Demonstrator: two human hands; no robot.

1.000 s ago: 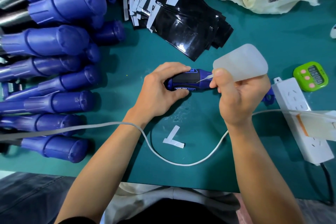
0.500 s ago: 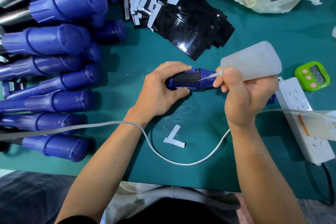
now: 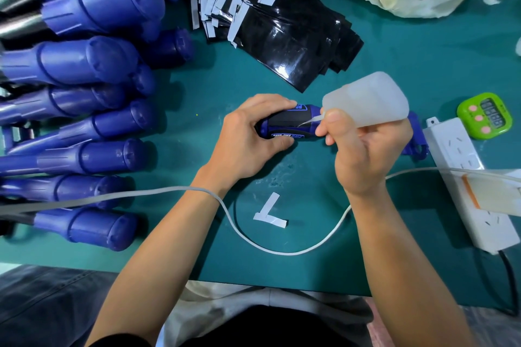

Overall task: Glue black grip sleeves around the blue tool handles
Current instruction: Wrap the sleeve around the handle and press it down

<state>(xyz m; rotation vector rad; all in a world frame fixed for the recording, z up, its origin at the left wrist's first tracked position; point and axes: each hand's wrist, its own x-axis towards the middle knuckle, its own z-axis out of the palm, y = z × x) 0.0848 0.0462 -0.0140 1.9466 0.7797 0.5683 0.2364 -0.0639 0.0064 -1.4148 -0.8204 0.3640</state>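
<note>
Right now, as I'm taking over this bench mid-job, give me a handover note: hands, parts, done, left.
Left hand grips the blue tool handle on the mat, black sleeve wrapped on it.
Right hand holds the glue bottle, its tip on the sleeve.
Done: this sleeve is on.
Left: finish gluing it; then the piled blue handles at left, which show no sleeves, using the sleeve stack at the far side.

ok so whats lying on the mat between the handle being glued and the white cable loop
Two white paper strips laid in an L on the green mat, inside the cable loop below the handle; head view.
</note>
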